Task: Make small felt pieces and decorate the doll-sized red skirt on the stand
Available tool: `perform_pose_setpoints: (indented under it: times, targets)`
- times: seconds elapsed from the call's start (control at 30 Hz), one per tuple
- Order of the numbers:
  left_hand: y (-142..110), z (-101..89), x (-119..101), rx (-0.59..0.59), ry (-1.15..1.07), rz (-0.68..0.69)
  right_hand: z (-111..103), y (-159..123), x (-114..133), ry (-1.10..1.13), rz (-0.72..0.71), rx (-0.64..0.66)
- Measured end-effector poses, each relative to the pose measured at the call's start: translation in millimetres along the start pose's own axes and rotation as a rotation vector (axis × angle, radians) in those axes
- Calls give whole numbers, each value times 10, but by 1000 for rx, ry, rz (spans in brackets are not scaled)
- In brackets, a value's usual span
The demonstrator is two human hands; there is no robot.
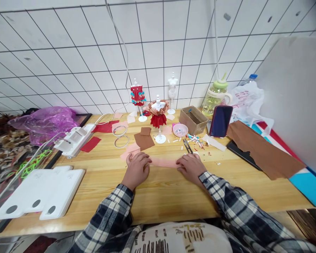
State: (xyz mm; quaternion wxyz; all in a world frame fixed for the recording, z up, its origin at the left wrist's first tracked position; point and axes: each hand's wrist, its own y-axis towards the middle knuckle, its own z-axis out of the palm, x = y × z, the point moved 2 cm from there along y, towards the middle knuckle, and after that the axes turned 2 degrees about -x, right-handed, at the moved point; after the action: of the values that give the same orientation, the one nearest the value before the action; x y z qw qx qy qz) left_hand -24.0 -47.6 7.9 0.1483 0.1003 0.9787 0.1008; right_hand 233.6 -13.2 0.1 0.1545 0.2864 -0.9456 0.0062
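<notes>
A pink crepe-paper strip (163,162) stretches across the table between my two hands. My left hand (137,168) has its fingers curled on the strip's left end. My right hand (191,168) grips the right end, fingers bent down onto it. Thread snips (187,146) lie just beyond my right fingers. Behind the strip stands a small white dress form (160,137) in a red and tan paper dress (158,119). Brown paper pieces (144,140) and pink paper sheets (131,150) lie beyond my left hand. Both sets of fingertips are partly hidden.
Beyond are another dressed form (137,96), a bare form (172,89), a cardboard box (193,121) and a pink dish (180,130). Right: a phone (221,121), a bottle (213,100), brown paper (265,151). Left: a power strip (75,140), a white panel (42,188), two metal rings (121,141).
</notes>
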Motion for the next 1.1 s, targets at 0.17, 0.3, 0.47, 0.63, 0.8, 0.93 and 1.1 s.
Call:
perform_pose_setpoints:
  times: [0.17, 0.3, 0.47, 0.63, 0.8, 0.93, 1.1]
  targets:
    - [-56, -37, -2, -49, 78, 8, -8, 4, 46, -136, -124, 39]
    - [-119, -27, 17, 0, 103, 74, 60, -67, 30, -251, -290, 55]
    - [-181, -32, 17, 78, 122, 151, 60, -130, 7, -215, -352, 101]
    - [-317, -97, -41, 99, 156, 123, 0, -215, -21, -97, -312, 94]
    - [-481, -119, -41, 137, 166, 114, 51, -417, -125, -1, -309, 27]
    - [-538, -104, -35, 162, 178, 127, -48, -401, -268, 57, -102, -89]
    - [-566, -80, -97, 96, 230, 108, -251, -12, -489, -100, 289, -119]
